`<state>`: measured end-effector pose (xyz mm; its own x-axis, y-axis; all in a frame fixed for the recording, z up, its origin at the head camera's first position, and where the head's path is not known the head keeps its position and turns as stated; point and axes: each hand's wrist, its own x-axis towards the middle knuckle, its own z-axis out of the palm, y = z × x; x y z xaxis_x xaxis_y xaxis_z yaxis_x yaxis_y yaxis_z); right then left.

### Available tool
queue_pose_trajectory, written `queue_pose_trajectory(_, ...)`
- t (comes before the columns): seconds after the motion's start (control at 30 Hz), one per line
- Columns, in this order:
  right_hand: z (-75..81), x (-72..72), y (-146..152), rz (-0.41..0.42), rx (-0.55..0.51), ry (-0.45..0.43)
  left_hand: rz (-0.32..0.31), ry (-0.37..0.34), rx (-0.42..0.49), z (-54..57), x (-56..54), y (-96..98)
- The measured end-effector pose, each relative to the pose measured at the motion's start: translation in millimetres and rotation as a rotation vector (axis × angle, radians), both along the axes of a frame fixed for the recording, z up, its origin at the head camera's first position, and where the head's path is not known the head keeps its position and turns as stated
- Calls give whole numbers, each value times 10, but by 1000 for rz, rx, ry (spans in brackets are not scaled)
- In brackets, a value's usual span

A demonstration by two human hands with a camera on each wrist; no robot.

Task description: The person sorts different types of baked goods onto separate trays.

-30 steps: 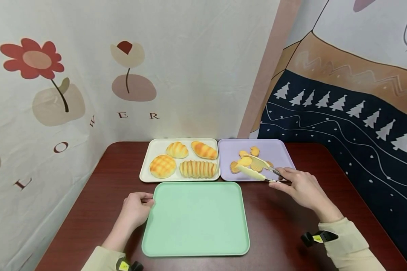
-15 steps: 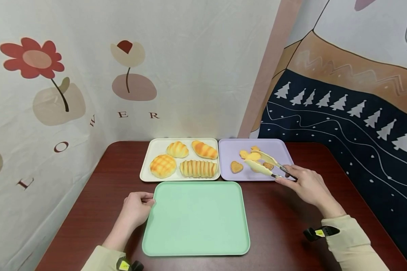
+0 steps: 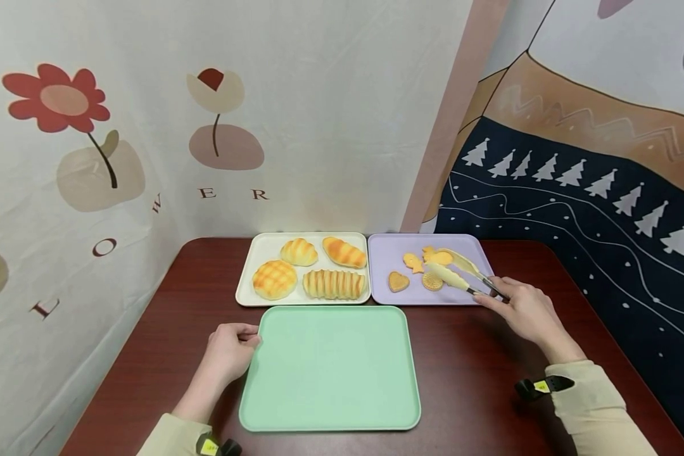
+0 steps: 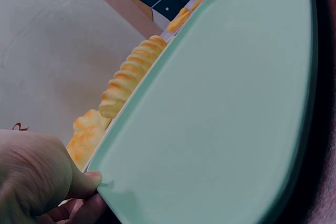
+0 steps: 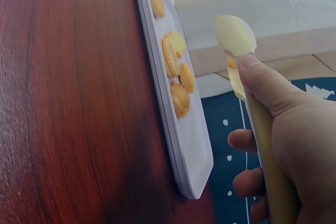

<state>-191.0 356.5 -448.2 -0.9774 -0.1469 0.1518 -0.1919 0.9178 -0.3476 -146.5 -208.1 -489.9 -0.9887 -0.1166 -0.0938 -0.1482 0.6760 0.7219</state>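
My left hand (image 3: 230,351) pinches the left rim of a mint-green tray (image 3: 330,367); the left wrist view shows the thumb on the tray's corner edge. With my right hand (image 3: 524,310) I hold metal tongs (image 3: 450,277) with pale yellow tips. A yellow cookie (image 3: 440,258) is between or just behind the tips, above the purple tray (image 3: 379,253). On that tray lie a heart-shaped cookie (image 3: 398,282), a round cookie (image 3: 432,281), a fish-shaped cookie (image 3: 413,263) and others partly hidden. Seen from the right wrist, the tongs (image 5: 236,35) are raised over the tray, with some orange between the tips.
A cream tray (image 3: 244,288) left of the purple one bears several breads, among them a round crosshatched bun (image 3: 274,280) and a ridged loaf (image 3: 333,284). All trays stand on a dark red wooden table (image 3: 467,392). Printed cloth hangs behind.
The right hand and tongs have moved rightward over the purple tray, the yellow cookie shifting with them. The heart-shaped and round cookies now show uncovered. The left hand and green tray stayed put.
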Motion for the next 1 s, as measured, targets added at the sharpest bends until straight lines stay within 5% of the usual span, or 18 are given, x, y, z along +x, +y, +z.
queue_pose_trajectory(1.0,-144,-193,256,-127,-46,-111,1,-15,5,-16,-14,-8)
